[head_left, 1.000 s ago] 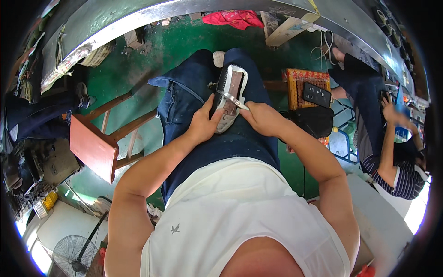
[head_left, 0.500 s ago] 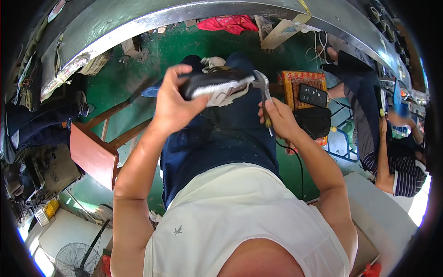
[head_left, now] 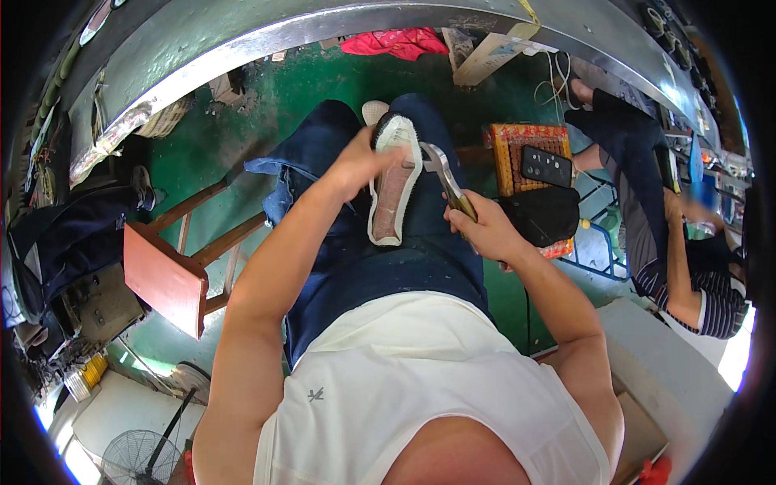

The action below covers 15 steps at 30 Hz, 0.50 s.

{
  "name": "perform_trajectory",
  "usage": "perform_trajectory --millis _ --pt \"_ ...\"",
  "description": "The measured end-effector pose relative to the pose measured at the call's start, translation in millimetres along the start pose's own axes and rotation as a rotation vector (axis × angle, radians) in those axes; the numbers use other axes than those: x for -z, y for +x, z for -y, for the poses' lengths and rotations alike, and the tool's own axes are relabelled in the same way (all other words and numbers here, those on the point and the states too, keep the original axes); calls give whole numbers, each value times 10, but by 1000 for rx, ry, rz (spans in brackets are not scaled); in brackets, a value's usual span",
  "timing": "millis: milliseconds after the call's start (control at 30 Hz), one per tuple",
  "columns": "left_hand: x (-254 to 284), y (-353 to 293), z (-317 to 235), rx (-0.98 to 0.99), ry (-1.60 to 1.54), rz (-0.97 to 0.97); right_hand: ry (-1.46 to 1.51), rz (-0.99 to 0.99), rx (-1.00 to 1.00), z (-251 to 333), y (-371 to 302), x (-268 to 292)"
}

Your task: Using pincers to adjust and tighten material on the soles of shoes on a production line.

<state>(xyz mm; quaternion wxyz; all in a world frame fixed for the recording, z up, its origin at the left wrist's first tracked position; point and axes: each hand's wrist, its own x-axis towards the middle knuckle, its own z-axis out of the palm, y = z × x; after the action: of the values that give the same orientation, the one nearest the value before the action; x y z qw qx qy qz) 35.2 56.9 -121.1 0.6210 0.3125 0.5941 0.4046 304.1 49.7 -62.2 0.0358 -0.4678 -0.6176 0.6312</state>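
An unfinished shoe [head_left: 388, 212] rests lengthwise over my thighs, its brown underside facing up inside a white turned-over edge. My left hand [head_left: 361, 166] grips its far half from the left, with fingers reaching across the underside; they are somewhat blurred. In my right hand [head_left: 487, 228] is a pair of metal pincers [head_left: 441, 168], held by the handles. The curved head of the pincers is close to the shoe's right edge. Whether it touches that edge I cannot tell.
A metal-edged workbench [head_left: 267, 40] curves across the far side. On my left stands a reddish wooden stool [head_left: 166, 279]. To the right, a phone [head_left: 547, 166] and a black pouch [head_left: 540, 217] lie on a beaded seat [head_left: 508, 153]. Another person [head_left: 687, 283] sits farther right.
The shoe has turned from side-on to underside up and come down lengthwise onto my thighs. My left hand moved right with it. The pincers' head has swung left and nearer to me.
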Motion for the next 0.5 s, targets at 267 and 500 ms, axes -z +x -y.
perform_trajectory --millis 267,500 --pt "45 -541 192 -526 646 -296 -311 92 187 333 -22 94" --pt "-12 -645 83 -597 942 -358 -276 236 -91 642 37 224"
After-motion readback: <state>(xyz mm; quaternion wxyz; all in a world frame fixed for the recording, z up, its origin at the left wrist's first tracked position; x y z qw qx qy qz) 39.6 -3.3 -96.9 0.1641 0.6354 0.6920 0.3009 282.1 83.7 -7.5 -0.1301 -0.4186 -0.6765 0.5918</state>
